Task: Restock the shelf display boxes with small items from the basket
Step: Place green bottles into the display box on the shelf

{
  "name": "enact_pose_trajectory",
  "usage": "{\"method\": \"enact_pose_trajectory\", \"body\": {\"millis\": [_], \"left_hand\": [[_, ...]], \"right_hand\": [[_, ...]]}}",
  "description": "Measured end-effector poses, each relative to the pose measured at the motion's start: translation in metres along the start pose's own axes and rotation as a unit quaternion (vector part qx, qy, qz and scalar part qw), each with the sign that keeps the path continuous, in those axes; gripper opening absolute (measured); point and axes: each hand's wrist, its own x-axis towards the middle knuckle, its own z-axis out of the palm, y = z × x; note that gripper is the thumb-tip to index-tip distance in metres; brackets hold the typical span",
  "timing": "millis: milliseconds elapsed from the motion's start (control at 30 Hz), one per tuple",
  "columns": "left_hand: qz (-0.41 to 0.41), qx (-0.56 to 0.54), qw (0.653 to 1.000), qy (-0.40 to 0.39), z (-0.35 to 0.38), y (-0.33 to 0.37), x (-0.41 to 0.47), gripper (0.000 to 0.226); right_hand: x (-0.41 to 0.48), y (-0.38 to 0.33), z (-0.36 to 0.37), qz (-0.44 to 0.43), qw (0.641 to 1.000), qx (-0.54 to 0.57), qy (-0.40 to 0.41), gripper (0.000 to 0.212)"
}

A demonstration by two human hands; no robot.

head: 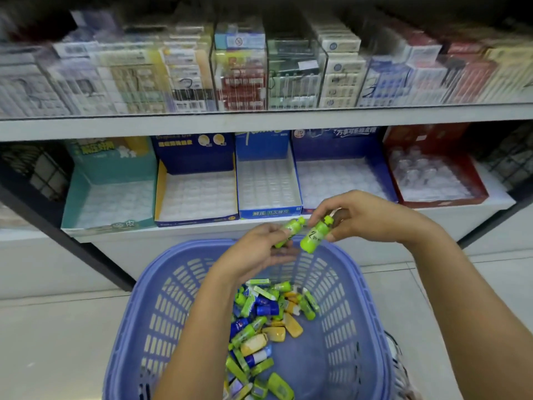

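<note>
From the head camera I saw both hands held over the far rim of the lilac basket (173,272), just below the lower shelf (178,233). My left hand (256,252) held a green mini bottle (289,231) between thumb and fingers, its yellow-green cap pointing up towards the shelf. My right hand (366,216) pinched a second green mini bottle (313,235) near its cap, so that the body hung down and tilted. The two bottles were just beside each other; I could not tell whether they touched.

Down in the basket lay a heap of small items (259,327), green, blue, yellow and white, piled loosely between my forearms.

On the lower shelf five display boxes stood side by side: a teal box (83,197), a yellow-edged box (162,186), a blue box (268,212), a dark blue box (326,148) and a red box (484,194). Each showed a white moulded tray inside; the red one held some clear pieces towards its back.

Above them, an upper shelf (259,122) carried clear dividers full of blurred packs.
</note>
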Motion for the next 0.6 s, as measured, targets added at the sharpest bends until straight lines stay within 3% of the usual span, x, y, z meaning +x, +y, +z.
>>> {"method": "enact_pose_trajectory", "body": {"millis": [167,400,533,600], "left_hand": [[0.051,-0.102,0.993,-0.009,0.026,0.003,0.004,0.019],[0.126,-0.133,0.981,0.058,0.046,0.009,0.026,0.017],[0.148,-0.113,0.981,0.058,0.052,0.014,0.043,0.025],[0.162,-0.047,0.982,0.090,0.056,0.016,0.053,0.027]], "right_hand": [[-0.007,0.004,-0.019,-0.056,0.992,0.090,0.071,0.034],[-0.001,0.020,-0.028,-0.099,0.968,0.179,0.143,0.030],[0.004,0.030,-0.032,-0.115,0.940,0.245,0.209,0.038],[0.011,0.035,-0.039,-0.109,0.922,0.259,0.267,0.036]]}}
